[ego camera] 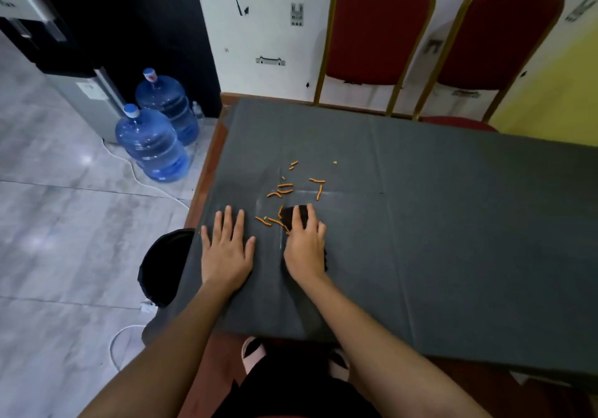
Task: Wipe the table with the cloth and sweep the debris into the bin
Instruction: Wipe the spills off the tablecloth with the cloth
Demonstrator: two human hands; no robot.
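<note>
Table (420, 223): covered by a dark grey sheet with fold creases; wooden edge visible along its left side.

Left hand (226, 249): palm down, flat on the sheet, fingers (229, 220) extended and slightly spread; holds nothing.

Right hand (305, 246): palm down on the cloth, fingers (312, 217) curved over it and pressing it to the sheet.

Cloth (293, 215): dark, bunched; mostly hidden under the right palm, its front edge showing just beyond and left of the right fingertips.

Debris (284, 188): small orange stick-shaped crumbs, scattered beyond the fingertips of both hands; several pieces lie between the two hands, touching or just beside the cloth's left edge; one yellow speck sits well beyond the right fingers.

Bin (161, 265): black, round, on the floor just left of the left hand's wrist, partly under the table edge.

Two water bottles (155, 142): blue, standing on the floor, well beyond the left fingers.

Two chairs (378, 35): red with gold frames, at the table's far side.
</note>
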